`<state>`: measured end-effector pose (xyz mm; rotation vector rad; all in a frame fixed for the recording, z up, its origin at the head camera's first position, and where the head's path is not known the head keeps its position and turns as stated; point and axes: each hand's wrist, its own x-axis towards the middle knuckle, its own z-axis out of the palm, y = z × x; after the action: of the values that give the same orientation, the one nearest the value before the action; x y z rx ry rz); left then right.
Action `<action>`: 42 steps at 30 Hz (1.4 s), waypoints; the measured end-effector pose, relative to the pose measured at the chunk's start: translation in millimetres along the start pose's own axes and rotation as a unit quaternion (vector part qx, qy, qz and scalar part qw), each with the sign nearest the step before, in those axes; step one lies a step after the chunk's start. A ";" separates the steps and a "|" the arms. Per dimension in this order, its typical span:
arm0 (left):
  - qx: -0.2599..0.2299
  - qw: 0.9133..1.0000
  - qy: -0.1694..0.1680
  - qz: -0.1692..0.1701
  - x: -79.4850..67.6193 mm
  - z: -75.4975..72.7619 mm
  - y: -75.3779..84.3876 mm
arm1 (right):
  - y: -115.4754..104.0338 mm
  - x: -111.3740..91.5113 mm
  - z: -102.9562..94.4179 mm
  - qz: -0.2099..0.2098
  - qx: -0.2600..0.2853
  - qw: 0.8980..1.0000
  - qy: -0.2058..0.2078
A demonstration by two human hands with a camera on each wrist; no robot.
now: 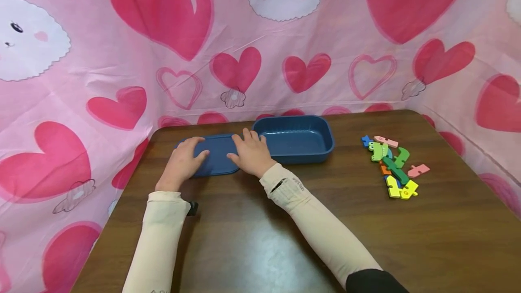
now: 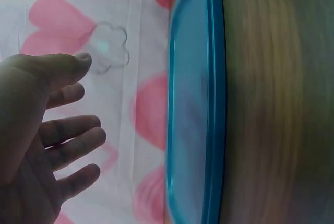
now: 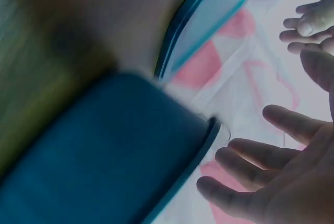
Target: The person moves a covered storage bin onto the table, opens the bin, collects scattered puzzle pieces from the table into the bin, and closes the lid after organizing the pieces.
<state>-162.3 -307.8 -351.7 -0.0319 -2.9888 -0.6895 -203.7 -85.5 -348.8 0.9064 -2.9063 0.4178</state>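
Observation:
A flat blue lid [image 1: 219, 153] lies on the table, left of a deep blue box [image 1: 303, 157] with an open top. My left hand [image 1: 179, 164] is over the lid's left end, fingers spread and holding nothing. In the left wrist view a gap shows between that hand [image 2: 47, 130] and the lid [image 2: 190, 109]. My right hand [image 1: 253, 153] hangs between the lid and the box's left side, its fingers apart and nothing in its grasp. The right wrist view shows this hand [image 3: 282, 172] apart from the box's rim [image 3: 180, 179].
Several colourful puzzle pieces lie in a loose heap at the right, among them a green crocodile head [image 1: 378, 151], a dark green piece [image 1: 395, 170] and a yellow piece [image 1: 409, 189]. A pink heart-printed cloth [image 1: 281, 35] hangs behind the brown wooden table [image 1: 325, 220].

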 end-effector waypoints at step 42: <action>-0.033 0.995 -0.086 0.037 40.2 103.2 115.6 | 243.4 -145.3 -95.6 0.155 0.035 0.985 0.061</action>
<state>-205.1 -158.5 -390.6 -0.2163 -3.1059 -0.8173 -223.4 212.7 -335.6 0.4148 -2.9361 0.5768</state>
